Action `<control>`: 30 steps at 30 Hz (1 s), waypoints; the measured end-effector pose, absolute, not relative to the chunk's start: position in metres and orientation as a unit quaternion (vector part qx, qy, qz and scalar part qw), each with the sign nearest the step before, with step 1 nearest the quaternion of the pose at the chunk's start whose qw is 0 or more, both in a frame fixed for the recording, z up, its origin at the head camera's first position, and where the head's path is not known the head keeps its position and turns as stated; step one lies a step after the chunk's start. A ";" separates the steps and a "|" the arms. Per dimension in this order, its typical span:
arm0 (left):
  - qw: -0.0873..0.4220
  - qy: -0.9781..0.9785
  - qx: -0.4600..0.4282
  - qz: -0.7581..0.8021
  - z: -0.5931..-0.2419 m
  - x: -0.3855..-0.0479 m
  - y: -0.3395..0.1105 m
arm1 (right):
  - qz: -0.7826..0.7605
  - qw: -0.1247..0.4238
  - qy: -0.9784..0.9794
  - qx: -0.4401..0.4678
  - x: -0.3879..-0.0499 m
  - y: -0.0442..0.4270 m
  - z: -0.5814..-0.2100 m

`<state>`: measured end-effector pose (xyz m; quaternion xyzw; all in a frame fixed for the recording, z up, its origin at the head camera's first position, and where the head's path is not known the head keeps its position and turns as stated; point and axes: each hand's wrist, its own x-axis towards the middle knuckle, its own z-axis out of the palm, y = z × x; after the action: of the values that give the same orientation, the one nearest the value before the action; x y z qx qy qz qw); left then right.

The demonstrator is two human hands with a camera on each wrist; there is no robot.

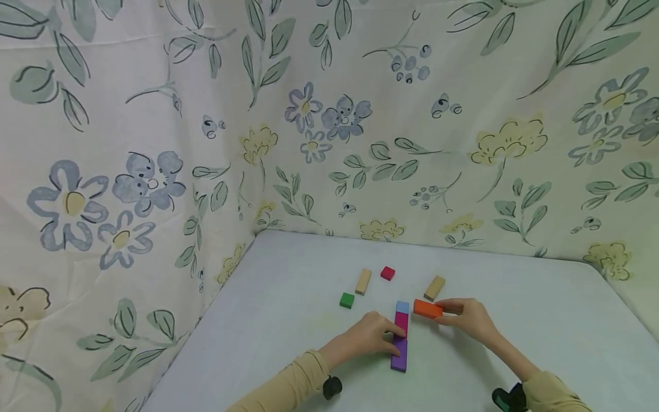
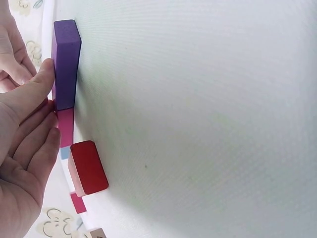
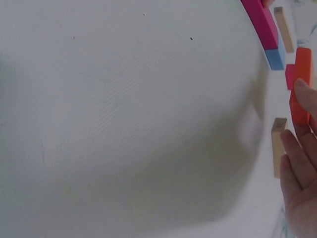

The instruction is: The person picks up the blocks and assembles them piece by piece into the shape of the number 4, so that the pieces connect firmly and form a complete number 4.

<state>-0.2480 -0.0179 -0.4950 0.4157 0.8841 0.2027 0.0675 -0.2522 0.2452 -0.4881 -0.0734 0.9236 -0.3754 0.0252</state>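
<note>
A purple block (image 1: pixel 399 364), a magenta block (image 1: pixel 401 319) and a light blue block (image 1: pixel 403 306) lie end to end in a row on the white table. My left hand (image 1: pixel 364 336) rests on this row, thumb at the purple block and fingertips by the magenta one, the fingers fairly straight. To the right of the row, my right hand (image 1: pixel 469 318) pinches an orange block (image 1: pixel 425 309) between thumb and fingers. In the left wrist view a red block (image 2: pixel 91 168) lies beside the row; the head view does not show it, perhaps because my left hand covers it.
Farther back lie a natural wood block (image 1: pixel 362 282), a small red block (image 1: pixel 388 273) and a green block (image 1: pixel 347 300). A second wood block (image 1: pixel 435 288) is just behind the orange one. Floral cloth (image 1: pixel 360 177) hangs along the table's back and left edges.
</note>
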 end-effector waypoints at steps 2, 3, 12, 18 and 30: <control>0.067 0.883 0.417 0.204 -0.495 -0.248 -0.018 | -0.376 0.024 0.923 -0.075 -0.252 0.244 -0.489; 0.067 0.883 0.417 0.205 -0.495 -0.248 -0.018 | -0.375 0.023 0.923 -0.078 -0.253 0.244 -0.489; 0.063 0.880 0.422 0.210 -0.496 -0.248 -0.018 | -0.366 0.015 0.927 -0.078 -0.253 0.240 -0.489; 0.067 0.881 0.418 0.210 -0.495 -0.248 -0.018 | -0.365 0.009 0.927 -0.080 -0.254 0.239 -0.490; 0.077 0.884 0.411 0.210 -0.493 -0.247 -0.018 | -0.370 0.013 0.926 -0.075 -0.256 0.237 -0.494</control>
<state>-0.2465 -0.0182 -0.4927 0.4106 0.8839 0.2102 0.0773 -0.2556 0.2371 -0.4937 -0.0746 0.9259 -0.3700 0.0126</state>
